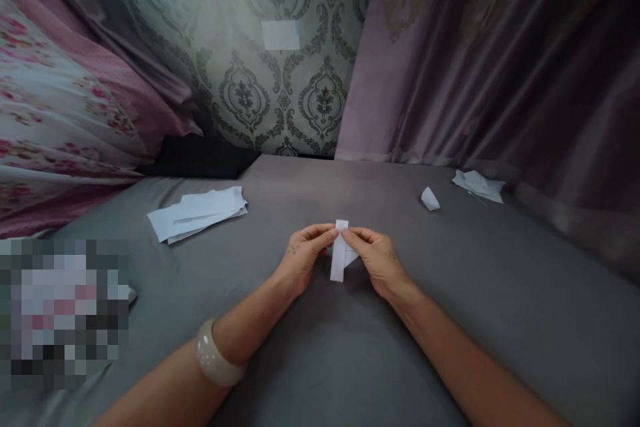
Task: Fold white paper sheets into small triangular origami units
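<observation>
Between my two hands is a folded piece of white paper (pixel 338 260), a narrow upright strip with a pointed flap showing at its right side. My left hand (pixel 305 250) pinches its upper left edge, thumb in front and fingers behind. On the opposite edge my right hand (pixel 376 255) grips the paper the same way, its thumb close to the left thumb. The fingers behind the paper are partly hidden. Both hands are held over the middle of the grey sheet (pixel 320 360).
A stack of white paper sheets (pixel 200 212) lies to the left. At the right are a small folded paper piece (pixel 429 199) and a pile of paper scraps (pixel 479 185). Dark folded cloth (pixel 200 157) sits at the back left. Curtains (pixel 480 53) hang at the sides.
</observation>
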Action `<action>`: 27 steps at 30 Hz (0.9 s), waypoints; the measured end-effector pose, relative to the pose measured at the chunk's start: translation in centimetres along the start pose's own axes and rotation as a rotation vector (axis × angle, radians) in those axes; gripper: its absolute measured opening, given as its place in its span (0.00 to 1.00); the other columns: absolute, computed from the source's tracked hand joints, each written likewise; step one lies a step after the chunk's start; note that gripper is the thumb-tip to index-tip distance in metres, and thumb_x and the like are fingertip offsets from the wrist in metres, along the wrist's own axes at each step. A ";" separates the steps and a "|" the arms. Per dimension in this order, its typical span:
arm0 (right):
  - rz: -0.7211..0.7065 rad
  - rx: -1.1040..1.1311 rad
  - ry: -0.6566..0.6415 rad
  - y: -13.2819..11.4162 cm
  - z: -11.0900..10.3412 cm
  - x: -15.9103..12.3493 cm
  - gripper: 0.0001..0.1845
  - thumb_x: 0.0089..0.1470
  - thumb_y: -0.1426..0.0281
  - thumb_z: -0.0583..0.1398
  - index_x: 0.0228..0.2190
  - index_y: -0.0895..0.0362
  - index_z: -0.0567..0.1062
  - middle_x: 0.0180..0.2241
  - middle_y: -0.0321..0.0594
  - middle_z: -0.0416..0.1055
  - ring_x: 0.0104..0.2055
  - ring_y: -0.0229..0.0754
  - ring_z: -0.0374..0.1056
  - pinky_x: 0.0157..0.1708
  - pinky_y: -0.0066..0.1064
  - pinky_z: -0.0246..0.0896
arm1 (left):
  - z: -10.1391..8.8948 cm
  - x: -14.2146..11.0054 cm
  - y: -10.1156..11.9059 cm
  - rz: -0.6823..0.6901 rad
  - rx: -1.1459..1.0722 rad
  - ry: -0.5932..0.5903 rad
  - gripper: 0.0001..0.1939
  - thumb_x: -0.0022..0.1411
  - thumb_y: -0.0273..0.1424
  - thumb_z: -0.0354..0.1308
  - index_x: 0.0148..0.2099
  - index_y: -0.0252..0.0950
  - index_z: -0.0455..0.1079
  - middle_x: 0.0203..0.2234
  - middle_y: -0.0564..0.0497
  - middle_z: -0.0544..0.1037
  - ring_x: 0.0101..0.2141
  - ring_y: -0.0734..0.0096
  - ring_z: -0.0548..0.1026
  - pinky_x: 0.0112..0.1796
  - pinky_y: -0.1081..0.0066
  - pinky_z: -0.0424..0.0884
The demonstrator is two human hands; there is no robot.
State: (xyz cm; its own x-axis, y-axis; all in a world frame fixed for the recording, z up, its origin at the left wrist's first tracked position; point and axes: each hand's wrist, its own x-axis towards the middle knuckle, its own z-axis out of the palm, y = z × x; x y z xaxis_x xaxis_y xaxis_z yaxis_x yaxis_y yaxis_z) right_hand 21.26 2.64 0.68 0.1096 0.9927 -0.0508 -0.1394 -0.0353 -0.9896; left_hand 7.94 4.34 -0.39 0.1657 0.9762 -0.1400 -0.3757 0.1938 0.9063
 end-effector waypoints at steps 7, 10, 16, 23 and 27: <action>-0.005 0.023 0.035 -0.1 0.3 -0.2 0.17 0.36 0.61 0.70 0.28 0.58 0.78 0.27 0.38 0.76 0.27 0.38 0.70 0.32 0.31 0.64 | -0.1 0.1 -0.1 0.005 0.048 0.043 0.09 0.45 0.32 0.67 0.29 0.33 0.76 0.23 0.52 0.74 0.25 0.77 0.67 0.29 0.74 0.60; 0.011 0.029 0.037 -0.2 0.4 -0.3 0.16 0.35 0.62 0.70 0.27 0.58 0.78 0.26 0.38 0.76 0.26 0.37 0.70 0.31 0.31 0.65 | -0.2 0.1 -0.1 -0.014 0.027 0.041 0.08 0.45 0.32 0.66 0.27 0.32 0.74 0.21 0.53 0.72 0.24 0.78 0.66 0.28 0.74 0.60; -0.026 -0.026 0.039 0.0 0.7 -0.5 0.16 0.35 0.62 0.69 0.28 0.57 0.78 0.26 0.38 0.77 0.27 0.39 0.71 0.32 0.33 0.67 | -0.4 0.3 -0.2 0.007 0.036 0.042 0.07 0.46 0.31 0.64 0.26 0.32 0.73 0.20 0.53 0.70 0.23 0.78 0.66 0.28 0.74 0.60; -0.217 -0.246 0.027 0.6 0.6 -0.5 0.10 0.44 0.64 0.64 0.29 0.56 0.80 0.28 0.39 0.77 0.29 0.40 0.72 0.31 0.33 0.67 | -0.5 0.4 -0.2 0.033 0.018 0.026 0.05 0.45 0.29 0.62 0.25 0.32 0.73 0.18 0.54 0.69 0.22 0.78 0.65 0.28 0.74 0.59; -0.496 -0.498 0.021 0.6 0.3 -0.8 0.08 0.51 0.70 0.59 0.31 0.55 0.80 0.27 0.37 0.74 0.29 0.38 0.69 0.30 0.30 0.64 | -0.5 0.3 0.3 -0.007 0.018 0.026 0.05 0.44 0.29 0.62 0.25 0.31 0.74 0.18 0.53 0.69 0.21 0.78 0.64 0.27 0.74 0.60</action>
State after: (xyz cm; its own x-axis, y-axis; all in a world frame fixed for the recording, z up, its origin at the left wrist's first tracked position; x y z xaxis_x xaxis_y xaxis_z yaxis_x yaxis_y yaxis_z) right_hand 20.76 1.87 0.18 0.0632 0.9029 0.4252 0.3989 0.3677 -0.8400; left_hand 7.41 4.73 -0.40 0.1442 0.9771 -0.1563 -0.3577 0.1988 0.9124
